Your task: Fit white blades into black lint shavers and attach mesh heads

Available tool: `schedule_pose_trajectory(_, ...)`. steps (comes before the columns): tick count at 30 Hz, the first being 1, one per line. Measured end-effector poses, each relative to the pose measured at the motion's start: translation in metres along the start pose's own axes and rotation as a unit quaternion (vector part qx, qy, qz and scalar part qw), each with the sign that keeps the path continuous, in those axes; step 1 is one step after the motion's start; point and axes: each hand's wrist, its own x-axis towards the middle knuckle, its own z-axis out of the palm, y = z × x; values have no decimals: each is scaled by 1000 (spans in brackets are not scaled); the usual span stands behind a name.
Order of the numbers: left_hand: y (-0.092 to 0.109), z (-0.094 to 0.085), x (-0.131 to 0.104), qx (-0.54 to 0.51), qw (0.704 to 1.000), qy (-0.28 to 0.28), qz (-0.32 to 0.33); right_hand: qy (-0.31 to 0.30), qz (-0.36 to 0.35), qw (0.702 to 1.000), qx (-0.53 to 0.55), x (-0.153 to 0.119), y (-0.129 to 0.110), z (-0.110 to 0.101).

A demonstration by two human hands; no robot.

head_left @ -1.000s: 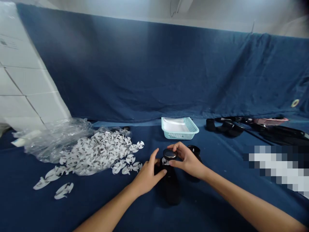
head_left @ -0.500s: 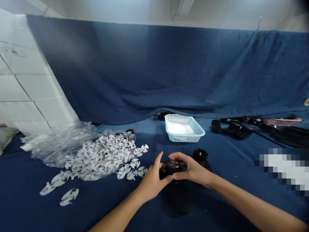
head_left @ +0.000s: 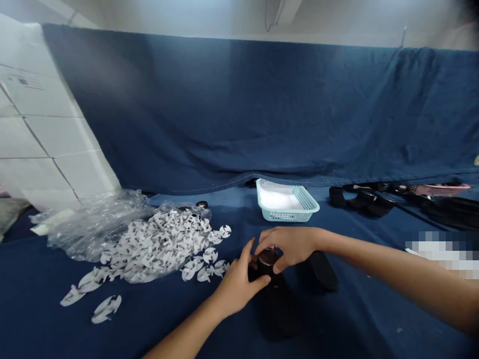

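A black cylindrical part [head_left: 268, 258] with a round, shiny top stands on the blue cloth. A long dark body stretches from it towards me. My left hand [head_left: 236, 286] curls around its left side, thumb at the near edge. From above and the right, my right hand [head_left: 294, 244] grips the round top's rim between thumb and fingers. Some fingertips are hidden behind the part. A second black part [head_left: 325, 271] lies just to the right, partly covered by my right wrist. Left of my hands lies a heap of white plastic pieces [head_left: 164, 244], with several loose ones beside it.
Behind my hands sits a light-blue basket [head_left: 288, 216] with white material inside. Crumpled clear plastic [head_left: 101, 224] lies around the heap at left. More black parts [head_left: 368, 202] and a pink basket [head_left: 437, 190] are at the far right. A blue curtain [head_left: 239, 109] hangs behind.
My right hand has turned over the round top, and its forearm has swung up and away from me. It now covers more of the second black part. My left hand has barely moved.
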Motion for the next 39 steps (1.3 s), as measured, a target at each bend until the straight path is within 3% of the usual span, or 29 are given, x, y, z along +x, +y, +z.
schedule_pose_trajectory(6,0,0,-2,16,1000,0,9,-33,0,999,-12,6,-5,-7)
schedule_pose_trajectory(10,5,-6,-3,20,999,-31,25,-52,-24,998,14,5,-13,-7)
schedule_pose_trajectory(15,9,-11,-3,-10,995,-87,39,-26,-91,995,15,-8,-16,0)
schedule_pose_trajectory(17,9,-11,-2,-33,993,-103,40,-14,-86,996,9,-12,-15,4)
schedule_pose_trajectory(21,10,-9,-5,-54,992,-116,12,26,38,998,-52,-16,-15,20)
schedule_pose_trajectory(25,14,-10,-8,-17,994,-104,-17,62,144,977,-148,-16,-22,35)
schedule_pose_trajectory(31,15,-10,-7,-30,993,-115,-13,-52,256,954,-149,-24,-26,16)
schedule_pose_trajectory(33,12,-9,-6,-34,993,-112,-8,-24,235,965,-118,-27,-25,8)
schedule_pose_trajectory(35,10,-7,-5,-38,994,-105,-2,17,149,986,-71,-28,-25,5)
schedule_pose_trajectory(37,10,-5,-4,-44,994,-100,7,8,69,997,-27,-29,-25,5)
schedule_pose_trajectory(39,13,-4,-5,-43,994,-95,14,-23,76,997,-11,-29,-24,7)
